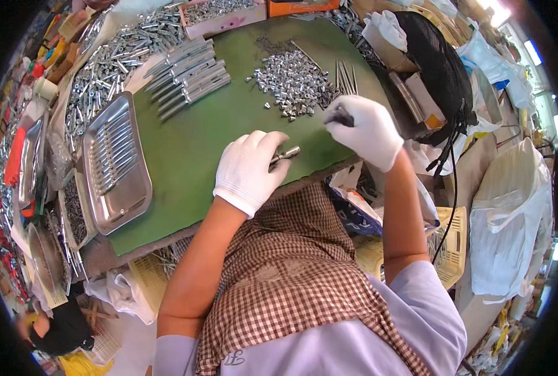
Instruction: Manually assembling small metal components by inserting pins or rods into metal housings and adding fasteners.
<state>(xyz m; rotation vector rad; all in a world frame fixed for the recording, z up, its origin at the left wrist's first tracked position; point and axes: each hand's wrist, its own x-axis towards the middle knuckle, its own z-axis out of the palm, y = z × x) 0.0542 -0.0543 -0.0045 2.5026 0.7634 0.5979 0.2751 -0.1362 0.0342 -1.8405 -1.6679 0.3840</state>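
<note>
Apparently, left fingers [274, 139] hold a tube [291, 152].

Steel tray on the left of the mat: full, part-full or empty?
Part-full: slim metal rods lie side by side across the steel tray, whose near end shows bare metal.

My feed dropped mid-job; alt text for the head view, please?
A white-gloved left hand holds a metal piece over a green work surface; the gloved right hand is beside a pile of small silver parts. Farther left, slim metal rods lie in a metal tray.
</note>
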